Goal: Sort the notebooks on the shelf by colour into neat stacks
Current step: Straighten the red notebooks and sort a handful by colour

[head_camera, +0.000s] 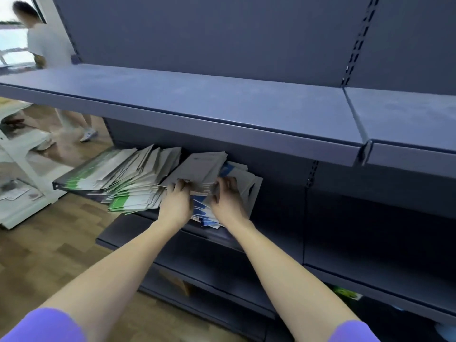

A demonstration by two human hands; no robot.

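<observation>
From the head view, both hands reach into the middle shelf (74, 185) of a dark blue rack, under the wide upper shelf (222, 112). The left hand (176, 202) and the right hand (228, 197) clasp between them a grey-covered bundle of notebooks (199, 169) — fingers curled over its near edge at each side, each hand at one near corner. The bundle's long axis runs away from the person, tilted a little to the right, and it rests on top of the blue-striped notebooks (204, 214), which spill out beneath the hands in a loose fan over the shelf's front lip. The green-striped notebooks (123, 191) lie just beside the left hand, to its left, slumped and splayed and not yet squared. So the left hand is the nearer one to the green pile, the right to the blue sheets at the far right — any sorting move likely turns on that split. Another person (47, 45) stands well apart at upper left.
</observation>
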